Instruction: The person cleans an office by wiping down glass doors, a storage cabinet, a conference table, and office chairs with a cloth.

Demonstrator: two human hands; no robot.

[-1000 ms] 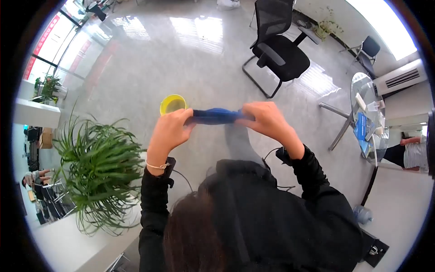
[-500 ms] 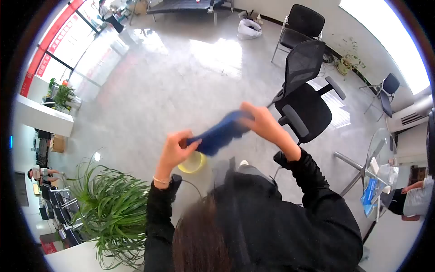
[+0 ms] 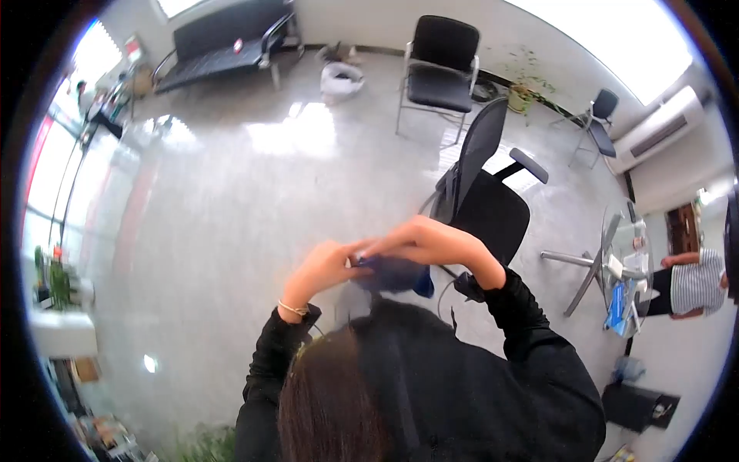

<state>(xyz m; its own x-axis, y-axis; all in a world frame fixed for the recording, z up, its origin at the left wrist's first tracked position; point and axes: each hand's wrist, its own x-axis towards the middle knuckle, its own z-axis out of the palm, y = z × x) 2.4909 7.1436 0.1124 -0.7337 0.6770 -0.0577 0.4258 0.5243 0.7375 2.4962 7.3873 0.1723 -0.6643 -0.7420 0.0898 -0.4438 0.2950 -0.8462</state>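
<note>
A dark blue cloth [image 3: 394, 276] is bunched between my two hands, in front of my chest. My left hand [image 3: 327, 269] is closed on its left end, with the fingers pinched near the cloth's upper edge. My right hand [image 3: 427, 242] lies over the top of the cloth, its fingertips meeting the left hand's. Part of the cloth hangs below the right palm, and its right corner sticks out under the wrist. The hands hide its upper part, and motion blurs it slightly.
A black office chair [image 3: 489, 215] stands just beyond my right hand. To the right are a glass table [image 3: 635, 258] with a blue packet [image 3: 618, 308] and a person in a striped shirt [image 3: 697, 283]. Farther off are a black chair [image 3: 443, 85], a bench [image 3: 231, 58] and a white bag [image 3: 341, 81].
My hands have come together, and the cloth stretched between them is now bunched. The view has turned, so the yellow-rimmed bucket no longer shows clearly and the plant is mostly out of view.
</note>
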